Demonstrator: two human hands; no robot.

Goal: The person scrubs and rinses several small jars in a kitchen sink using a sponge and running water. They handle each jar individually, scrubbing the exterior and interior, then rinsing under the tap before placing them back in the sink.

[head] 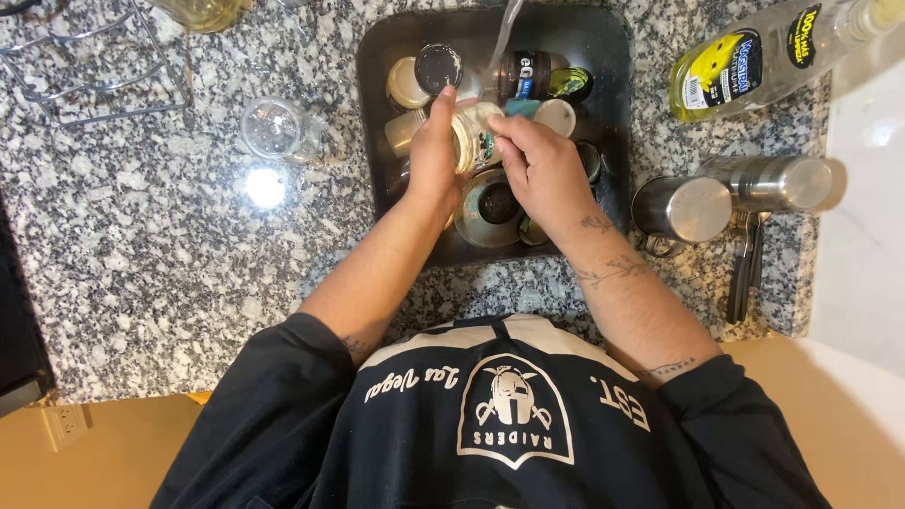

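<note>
Centre of frame, over a dark sink [613, 113] set in a speckled granite counter [170, 245]: left hand [432, 155] wrapped around a small clear glass jar [474, 132], thumb up along its side, jar lying roughly sideways above the sink. Right hand [537, 170] pressed against the jar's open end, fingers curled in at the mouth; whether they pinch anything there cannot be told. Thin stream of water [504, 38] falls from the top edge onto the jar. Sink below is crowded with jars, lids and a round tin; black lid [438, 66] and pale lid [407, 83] sit at upper left of the basin. Left of the sink, an upturned drinking glass [273, 127] on the counter; wire rack [85, 66] at upper left. Upper right, a yellow dish-soap bottle [754, 57] lying on its side. Right of the sink, 2 steel cups [731, 193] on their sides
</note>
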